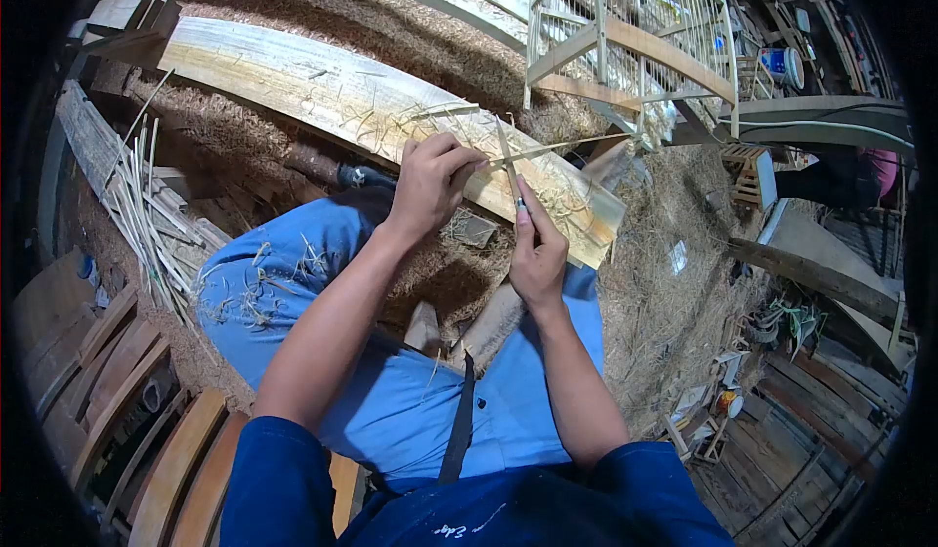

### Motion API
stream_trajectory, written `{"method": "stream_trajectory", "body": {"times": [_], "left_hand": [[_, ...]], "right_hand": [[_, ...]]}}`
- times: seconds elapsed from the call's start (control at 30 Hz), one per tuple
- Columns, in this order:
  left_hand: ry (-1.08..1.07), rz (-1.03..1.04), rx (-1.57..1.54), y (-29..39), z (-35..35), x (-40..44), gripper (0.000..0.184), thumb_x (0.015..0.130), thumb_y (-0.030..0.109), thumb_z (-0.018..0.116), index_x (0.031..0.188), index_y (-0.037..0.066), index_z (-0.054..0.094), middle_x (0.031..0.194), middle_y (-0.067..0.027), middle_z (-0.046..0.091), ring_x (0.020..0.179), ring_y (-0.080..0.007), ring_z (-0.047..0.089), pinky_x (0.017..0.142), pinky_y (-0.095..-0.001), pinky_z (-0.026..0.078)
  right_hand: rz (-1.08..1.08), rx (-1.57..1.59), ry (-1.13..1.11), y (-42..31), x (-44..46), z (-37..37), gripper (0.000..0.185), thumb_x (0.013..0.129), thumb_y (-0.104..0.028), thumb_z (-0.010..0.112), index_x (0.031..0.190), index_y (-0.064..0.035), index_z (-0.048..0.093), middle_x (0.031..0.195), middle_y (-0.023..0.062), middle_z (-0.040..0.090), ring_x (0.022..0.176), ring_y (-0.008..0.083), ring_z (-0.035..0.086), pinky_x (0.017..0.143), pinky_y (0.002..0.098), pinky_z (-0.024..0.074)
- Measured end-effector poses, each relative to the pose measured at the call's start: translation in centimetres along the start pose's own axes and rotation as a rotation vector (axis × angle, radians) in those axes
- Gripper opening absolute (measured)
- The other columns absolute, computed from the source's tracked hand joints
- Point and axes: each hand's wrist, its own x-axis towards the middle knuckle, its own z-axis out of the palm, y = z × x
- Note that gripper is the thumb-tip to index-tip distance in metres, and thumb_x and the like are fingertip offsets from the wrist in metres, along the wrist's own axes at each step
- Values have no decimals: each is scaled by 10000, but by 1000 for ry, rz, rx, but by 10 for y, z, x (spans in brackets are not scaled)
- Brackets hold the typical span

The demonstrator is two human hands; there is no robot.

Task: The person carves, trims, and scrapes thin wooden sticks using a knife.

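My left hand [432, 184] is closed, pinching a thin bamboo strip [557, 147] that runs off to the right over the board. In my right hand [538, 256] is the handle of a knife [509, 163], its narrow blade pointing away from me and crossing the strip close to my left fingers. Both hands are above a long pale wooden board [283, 73], which is scattered with fine curled shavings. More shavings cling to the blue trousers over my left knee [259, 288].
A bundle of thin strips [147, 210] leans at the left. Beyond the board stands a slatted cage [635, 54]. Curved wooden pieces [181, 469] lie at the lower left. Shavings cover the ground [655, 254]. A white-and-blue bucket [782, 66] is at the upper right.
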Motion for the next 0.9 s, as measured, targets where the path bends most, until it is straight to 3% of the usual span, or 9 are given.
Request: {"method": "stream_trajectory", "body": {"times": [0.37,0.47,0.53,0.67,0.73,0.87,0.9], "left_hand": [[-52,13,17,-1,0,-4,152,869,104,769,1014,140,794,877,-34,641,885,-238,630,784,-400,398],[52,71,73,-2,4,-5,175,844,109,771,1013,149,793,920,-30,640,934,-238,620,800,-396,401],[18,60,73,0,2,-5,198,820,111,773,1014,149,789,956,-30,646,962,-243,611,812,-399,407],[7,51,71,4,2,-7,172,830,124,790,1001,138,781,941,-26,654,931,-236,618,800,-393,413],[45,22,32,3,2,-6,159,834,147,815,986,130,772,919,-17,660,897,-228,625,788,-381,417],[61,21,36,7,1,-5,151,836,165,830,965,125,764,897,-13,657,882,-226,629,792,-378,424],[54,14,28,8,3,-8,151,836,165,830,965,125,764,897,-13,657,882,-226,629,792,-378,424]], "right_hand": [[-37,-94,-80,-11,0,-6,476,1057,-5,463,1524,-30,551,1439,244,639,1342,385,624,1087,412,498],[28,-75,-113,-12,0,-6,506,1053,6,455,1550,-61,527,1437,250,635,1340,404,618,1088,416,492],[116,-40,-127,-17,0,-5,459,1092,-27,449,1542,-37,534,1482,238,618,1410,298,578,1152,360,436],[256,8,-136,-23,10,1,463,1094,-27,447,1549,-40,527,1487,234,616,1428,280,559,1160,351,423],[50,-97,-64,-18,3,4,512,1055,2,461,1559,-67,520,1359,278,666,1117,402,738,899,397,555],[150,-123,-90,-18,-4,4,518,1052,6,466,1562,-70,521,1321,298,675,1102,396,744,892,396,553],[189,-101,-86,-19,-4,7,496,1068,-1,458,1557,-50,521,1363,265,676,1190,325,708,974,365,523]]}}
